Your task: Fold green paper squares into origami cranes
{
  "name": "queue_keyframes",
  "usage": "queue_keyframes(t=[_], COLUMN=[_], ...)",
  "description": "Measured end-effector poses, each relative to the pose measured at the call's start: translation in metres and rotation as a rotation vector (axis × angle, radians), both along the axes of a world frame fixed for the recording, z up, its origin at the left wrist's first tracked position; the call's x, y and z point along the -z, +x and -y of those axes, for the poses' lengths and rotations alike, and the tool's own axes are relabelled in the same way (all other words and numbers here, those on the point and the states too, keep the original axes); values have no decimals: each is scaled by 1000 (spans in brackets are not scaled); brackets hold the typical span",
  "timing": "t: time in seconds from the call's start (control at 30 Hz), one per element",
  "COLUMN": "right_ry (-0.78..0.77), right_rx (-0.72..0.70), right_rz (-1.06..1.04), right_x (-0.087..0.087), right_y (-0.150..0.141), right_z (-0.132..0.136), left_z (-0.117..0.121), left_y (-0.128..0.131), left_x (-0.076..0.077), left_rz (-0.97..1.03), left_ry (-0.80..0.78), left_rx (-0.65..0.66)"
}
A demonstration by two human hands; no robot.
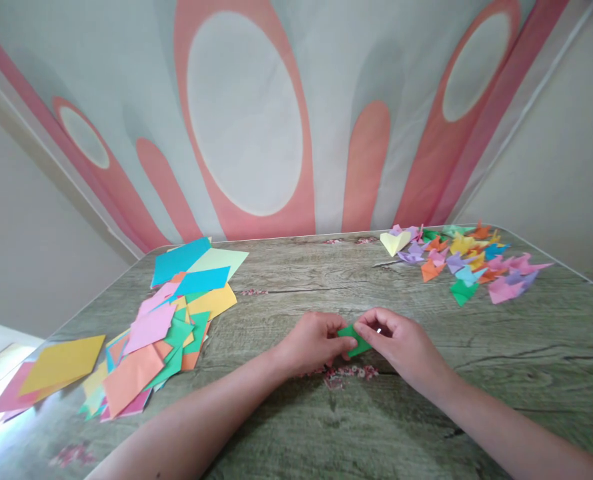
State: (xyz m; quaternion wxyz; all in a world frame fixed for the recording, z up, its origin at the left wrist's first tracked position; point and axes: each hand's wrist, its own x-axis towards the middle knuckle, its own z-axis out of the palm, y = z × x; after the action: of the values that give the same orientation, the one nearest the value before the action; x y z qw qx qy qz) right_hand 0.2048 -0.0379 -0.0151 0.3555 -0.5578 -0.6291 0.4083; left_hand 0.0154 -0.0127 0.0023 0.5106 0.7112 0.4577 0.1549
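A small folded piece of green paper (pixel 355 339) lies between my two hands at the middle of the table. My left hand (pixel 313 343) pinches its left side with thumb and fingers closed. My right hand (pixel 396 343) pinches its right side from above, fingers curled. Both hands rest low on the wood-grain table (pixel 296 280).
A loose heap of flat coloured paper squares (pixel 171 320) spreads over the table's left side, with a yellow sheet (pixel 63 360) near the left edge. A cluster of folded paper figures (pixel 466 260) sits at the far right. A patterned cloth (pixel 246 113) hangs behind the table.
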Motion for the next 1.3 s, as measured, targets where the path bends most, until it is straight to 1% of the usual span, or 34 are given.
queue_keyframes(t=[0.07,0.13,0.17,0.23,0.33,0.43,0.5,0.63,0.8,0.9,0.97,1.03,1.1,1.13,1.23,1.3], right_ry=[-6,-29,-41,-56,-71,-84,-77,-19,-3,24,81,167,232,239,172,99], right_rx=[-26,-70,-92,-109,-94,-73,-67,-38,-53,-48,-53,-63,-70,-65,-58,-87], right_rz=[-44,-84,-95,-102,-100,-112,-123,-83,-18,47,92,136,164,166,104,20], right_x=[-1,-1,-1,1,4,6,5,4,7,7,6,6,8,9,11,10], right_y=[0,1,1,3,5,7,7,7,4,2,2,2,2,2,2,2], right_z=[0,0,0,-1,-3,-4,-4,-3,-1,1,2,3,2,2,0,0], left_z=[-1,-3,-4,-6,-7,-6,-5,-2,4,4,2,1,1,2,4,4], left_y=[3,5,5,4,1,0,1,5,12,11,9,7,6,6,9,9], left_x=[1,2,3,5,7,5,3,3,7,8,7,5,3,2,2,3], left_rz=[52,158,206,254,220,178,179,188,220,238,224,196,172,168,223,275], left_ry=[2,-26,-53,-111,-148,-184,-238,-318,-290,-289,-280,-252,-209,-180,-106,-83], left_rx=[-72,-117,-107,-44,15,3,3,-13,-93,-62,-10,5,-40,-76,-181,-207])
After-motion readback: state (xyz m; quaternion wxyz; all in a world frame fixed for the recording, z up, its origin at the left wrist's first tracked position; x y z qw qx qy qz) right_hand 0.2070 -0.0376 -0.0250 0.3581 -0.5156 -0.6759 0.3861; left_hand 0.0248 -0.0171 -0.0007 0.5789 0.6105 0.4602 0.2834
